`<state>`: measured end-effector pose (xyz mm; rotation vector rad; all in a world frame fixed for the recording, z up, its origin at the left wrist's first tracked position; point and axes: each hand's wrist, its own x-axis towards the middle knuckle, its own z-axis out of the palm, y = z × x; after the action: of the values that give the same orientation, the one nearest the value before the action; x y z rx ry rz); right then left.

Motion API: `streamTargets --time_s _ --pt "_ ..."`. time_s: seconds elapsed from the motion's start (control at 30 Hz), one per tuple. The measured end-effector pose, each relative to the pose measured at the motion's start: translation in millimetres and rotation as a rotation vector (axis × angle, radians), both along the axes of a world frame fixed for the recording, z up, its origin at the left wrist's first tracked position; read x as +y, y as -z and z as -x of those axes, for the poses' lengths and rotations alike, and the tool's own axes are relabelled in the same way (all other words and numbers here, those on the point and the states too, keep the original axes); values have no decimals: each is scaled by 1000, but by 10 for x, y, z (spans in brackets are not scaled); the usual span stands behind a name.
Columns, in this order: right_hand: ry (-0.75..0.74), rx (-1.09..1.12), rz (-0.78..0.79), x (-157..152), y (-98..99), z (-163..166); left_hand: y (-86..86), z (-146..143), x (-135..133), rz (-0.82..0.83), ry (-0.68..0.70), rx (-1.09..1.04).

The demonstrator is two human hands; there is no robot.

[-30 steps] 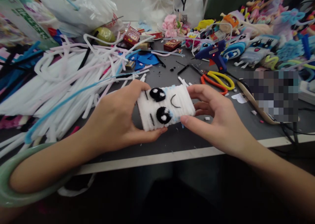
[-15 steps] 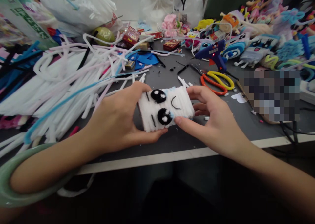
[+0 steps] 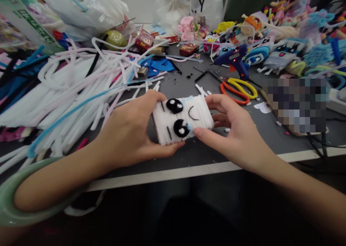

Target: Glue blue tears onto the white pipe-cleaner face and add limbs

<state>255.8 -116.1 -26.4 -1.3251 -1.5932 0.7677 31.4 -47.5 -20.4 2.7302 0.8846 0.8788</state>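
Observation:
Between my two hands is a white fuzzy block [image 3: 200, 112] that looks wrapped in pipe cleaners. Its upper face bears two big black eyes with white spots, pale blue patches beneath them, short brow lines and a thin curved mouth; the face lies sideways. My left hand [image 3: 132, 127] grips the brow end, thumb along the near edge and fingers at the far edge. At the mouth end, my right hand [image 3: 232, 130] holds on with its thumb on the near edge and fingers curled round the end. The block's underside is hidden.
White pipe cleaners [image 3: 67, 94] pile up on the left. Beyond the block lie scissors [image 3: 240, 91] with red and yellow handles and a blue glue gun [image 3: 232, 58] with a red light. A phone [image 3: 297, 105], its screen blurred, lies right. Fuzzy dolls [image 3: 286, 51] crowd the back right.

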Motion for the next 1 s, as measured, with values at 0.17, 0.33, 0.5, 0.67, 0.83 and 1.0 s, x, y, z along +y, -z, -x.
streamTargets --time_s 0.17,0.33,0.5,0.67,0.83,1.0 --pt "0 -4 10 22 -6 -14 18 0 29 38 20 -46" --pt "108 -57 -36 108 -112 -194 -52 29 129 146 62 -130" --pt "204 -280 -215 201 -146 -438 -79 101 320 387 124 -260" --pt "189 -160 -229 233 -116 -547 -39 148 532 632 238 -379" --pt "205 -106 -136 245 -111 -590 9 128 671 671 352 -593" --pt "214 -161 -37 262 -148 -562 37 129 734 768 363 -701"
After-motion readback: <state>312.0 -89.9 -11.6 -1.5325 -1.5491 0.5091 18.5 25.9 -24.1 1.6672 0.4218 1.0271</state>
